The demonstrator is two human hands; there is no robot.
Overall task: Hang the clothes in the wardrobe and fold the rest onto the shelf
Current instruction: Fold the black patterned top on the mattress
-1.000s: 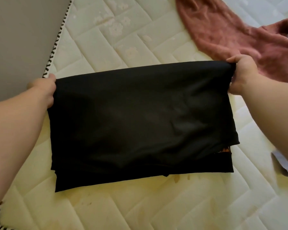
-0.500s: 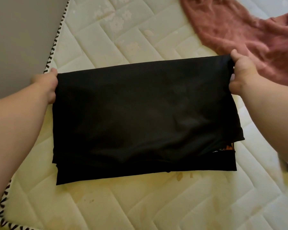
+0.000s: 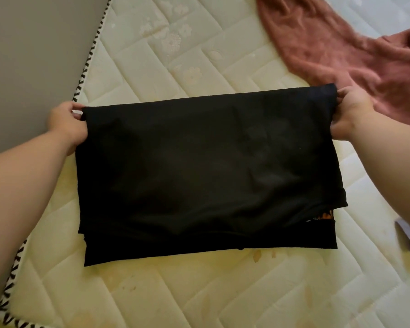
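Holding the folded black garment flat on the mattress, open quilt in front. We pinch its far corners, left hand and right hand wide apart. Left corner nears the zebra-trimmed edge; the pink garment lies just beyond the right. Grips unchanged from earlier, hands slightly lower.

Both your bare forearms reach forward and spread wide, your left hand and right hand each curled, pinching one upper corner of the black garment.
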